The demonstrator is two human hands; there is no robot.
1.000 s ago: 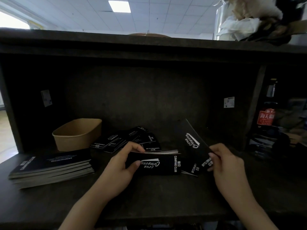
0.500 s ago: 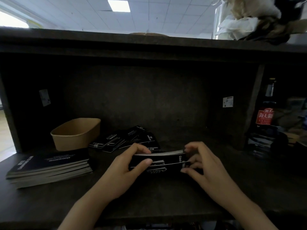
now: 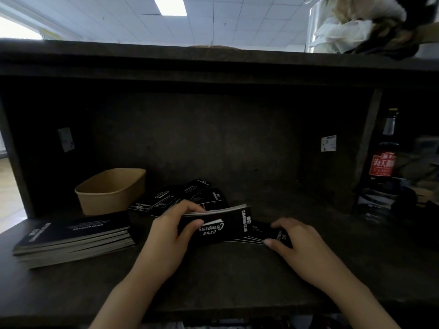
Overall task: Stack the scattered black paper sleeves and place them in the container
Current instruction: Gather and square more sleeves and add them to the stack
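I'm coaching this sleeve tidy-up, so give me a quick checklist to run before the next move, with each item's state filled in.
1. Left hand grips the gathered stack: ok.
2. Right hand holds the loose sleeves on the shelf: cannot tell, fingers only cover them.
3. Stack edges squared: not ok, the right-side sleeves fan out.
4. All sleeves collected: not ok, a scattered pile lies behind.
5. Kraft container open and upright: ok.
6. Container contents: cannot tell.
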